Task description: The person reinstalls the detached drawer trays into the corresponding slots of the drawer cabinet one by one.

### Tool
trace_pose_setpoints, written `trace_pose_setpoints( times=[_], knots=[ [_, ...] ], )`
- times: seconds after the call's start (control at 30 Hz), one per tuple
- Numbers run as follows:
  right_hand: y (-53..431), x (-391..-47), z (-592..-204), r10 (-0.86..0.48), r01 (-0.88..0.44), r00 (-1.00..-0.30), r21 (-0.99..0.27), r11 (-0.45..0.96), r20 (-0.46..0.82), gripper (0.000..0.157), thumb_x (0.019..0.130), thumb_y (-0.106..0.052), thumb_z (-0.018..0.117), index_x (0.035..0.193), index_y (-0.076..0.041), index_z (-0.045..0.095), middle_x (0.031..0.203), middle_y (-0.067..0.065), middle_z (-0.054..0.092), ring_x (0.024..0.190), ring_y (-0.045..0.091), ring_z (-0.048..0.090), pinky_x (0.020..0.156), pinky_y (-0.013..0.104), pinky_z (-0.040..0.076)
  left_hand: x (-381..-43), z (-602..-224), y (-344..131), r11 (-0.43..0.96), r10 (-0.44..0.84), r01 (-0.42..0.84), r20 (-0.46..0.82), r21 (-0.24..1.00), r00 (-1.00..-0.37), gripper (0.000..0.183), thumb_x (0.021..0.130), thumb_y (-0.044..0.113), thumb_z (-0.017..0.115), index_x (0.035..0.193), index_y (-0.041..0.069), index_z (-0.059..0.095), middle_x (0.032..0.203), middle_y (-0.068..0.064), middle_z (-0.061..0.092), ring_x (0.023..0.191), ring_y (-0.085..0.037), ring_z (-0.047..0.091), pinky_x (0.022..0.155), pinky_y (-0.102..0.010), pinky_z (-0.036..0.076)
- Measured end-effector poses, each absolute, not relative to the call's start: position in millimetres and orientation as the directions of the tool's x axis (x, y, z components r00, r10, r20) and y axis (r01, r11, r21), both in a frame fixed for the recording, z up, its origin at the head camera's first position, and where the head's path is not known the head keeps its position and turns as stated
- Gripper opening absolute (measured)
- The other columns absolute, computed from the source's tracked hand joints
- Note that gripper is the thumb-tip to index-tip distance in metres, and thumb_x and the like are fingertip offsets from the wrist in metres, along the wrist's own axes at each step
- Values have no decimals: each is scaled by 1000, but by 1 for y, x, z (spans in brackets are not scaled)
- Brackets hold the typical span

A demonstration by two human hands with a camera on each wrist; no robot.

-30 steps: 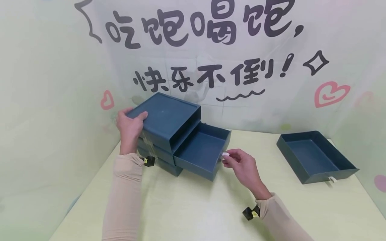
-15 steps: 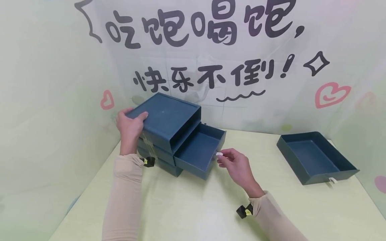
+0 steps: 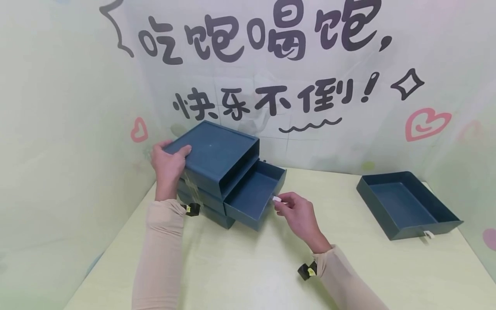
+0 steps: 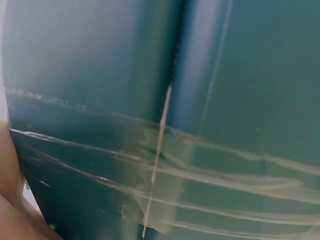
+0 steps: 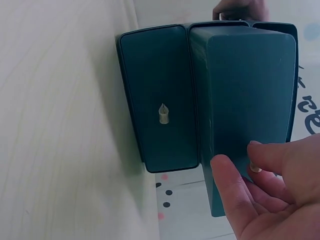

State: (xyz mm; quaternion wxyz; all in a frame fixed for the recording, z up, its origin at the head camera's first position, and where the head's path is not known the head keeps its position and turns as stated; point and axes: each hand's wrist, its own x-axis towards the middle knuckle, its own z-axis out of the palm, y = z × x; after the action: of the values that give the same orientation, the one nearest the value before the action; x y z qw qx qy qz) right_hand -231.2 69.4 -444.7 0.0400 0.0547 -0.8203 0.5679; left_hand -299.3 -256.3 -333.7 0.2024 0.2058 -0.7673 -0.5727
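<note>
A dark blue drawer unit [image 3: 213,150] stands at an angle on the table, its top slot without a drawer. My left hand [image 3: 168,168] grips the unit's upper back edge, thumb lying on the top panel. The middle drawer [image 3: 243,214] sticks partly out of its slot. With thumb and fingers, my right hand [image 3: 299,214] pinches the small white pull tab [image 3: 277,199] on that drawer's front. Below it, in the right wrist view, the bottom drawer [image 5: 160,65] sits flush, with its own pale tab [image 5: 163,115]. Clear tape [image 4: 225,192] wraps the unit's side.
Another dark blue drawer [image 3: 377,209] with a white tab [image 3: 428,234] rests at the right of the pale table [image 3: 240,275]. A white backdrop [image 3: 329,150] with black lettering rises behind the table.
My right hand has moved left with the tab, and the middle drawer has slid farther into the unit. The left hand stays on the unit's upper edge.
</note>
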Motion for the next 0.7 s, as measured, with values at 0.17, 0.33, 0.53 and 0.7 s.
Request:
trace_pose_setpoints(
  times=[0.17,0.33,0.53,0.7],
  knots=[
    [68,-233,-445,-51,-143,-990,-923,357,134,20,94,-13,73,111,-5,72,103,13,77,88,25,76,76,27,62,-298,-333,-255,266,-546,-77,84,961,-834,70,88,31,75,147,12,42,155,-14,39,144,-28,35,122,-40,30],
    [65,-234,-445,-57,-149,-989,-919,366,138,19,94,-14,73,111,-5,72,103,12,77,85,21,75,75,27,62,-299,-333,-255,266,-544,-80,81,961,-835,71,88,32,75,147,12,42,155,-13,38,144,-27,35,122,-39,31],
    [61,-236,-445,-62,-146,-989,-919,367,133,19,95,-15,72,111,-5,72,103,14,77,85,25,76,75,29,63,-299,-333,-256,263,-545,-91,70,961,-836,71,89,32,75,148,12,41,157,-13,37,145,-27,34,122,-40,30],
    [58,-238,-445,-64,-148,-989,-927,344,135,18,95,-13,72,111,-5,72,103,15,77,87,33,76,73,28,62,-299,-333,-255,250,-540,-93,59,964,-839,71,89,32,75,149,13,40,157,-12,35,146,-26,33,122,-39,30]
  ],
)
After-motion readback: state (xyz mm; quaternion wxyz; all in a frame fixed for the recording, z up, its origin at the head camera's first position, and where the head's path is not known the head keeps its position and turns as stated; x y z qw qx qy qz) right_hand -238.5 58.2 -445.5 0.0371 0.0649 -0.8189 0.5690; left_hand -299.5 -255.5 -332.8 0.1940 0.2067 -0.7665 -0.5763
